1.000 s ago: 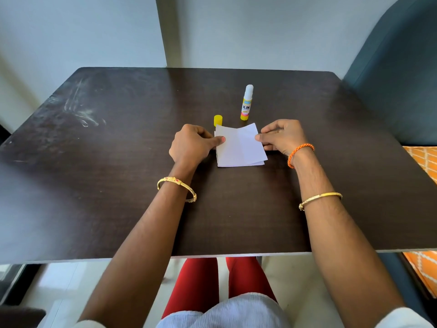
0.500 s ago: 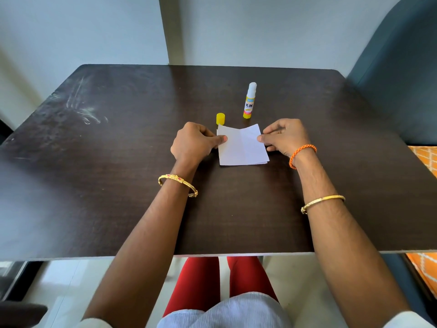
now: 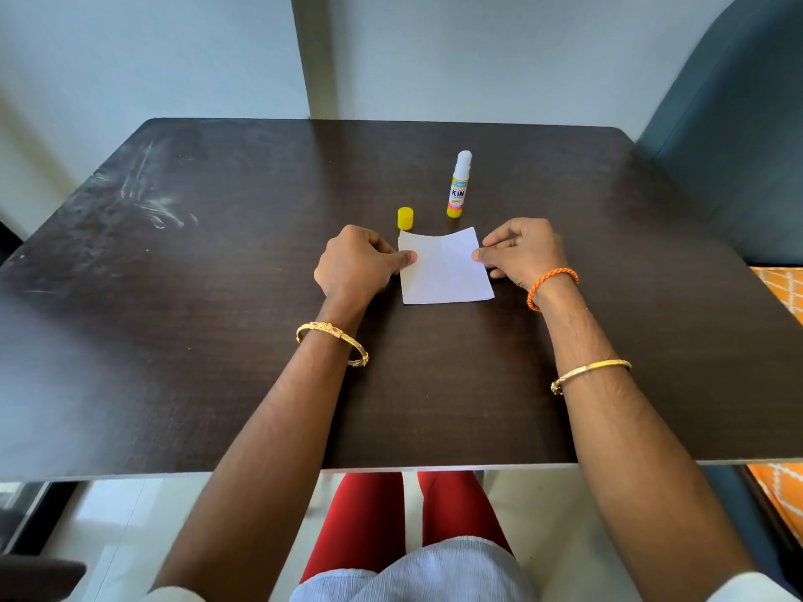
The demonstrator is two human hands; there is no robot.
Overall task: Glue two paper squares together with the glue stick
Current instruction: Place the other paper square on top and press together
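Note:
White paper squares [image 3: 444, 271] lie stacked on the dark table [image 3: 217, 341], looking like one sheet, with the far edge slightly curled up. My left hand [image 3: 358, 265] pinches the stack's left edge with thumb on top. My right hand [image 3: 523, 249] pinches its right edge. Just beyond the paper, the glue stick [image 3: 458, 184] stands upright with its white glue exposed. Its yellow cap [image 3: 405, 218] stands apart to the left, near the paper's far-left corner.
A teal chair back [image 3: 738, 145] rises at the right of the table. Pale scratch marks [image 3: 147, 202] show on the table's far left. The table's near edge [image 3: 391, 469] runs above my red-clad legs.
The lower sheet's edge, which showed beneath the top sheet a second ago, is now hidden, so the squares look aligned. Both hands stay at the paper's edges.

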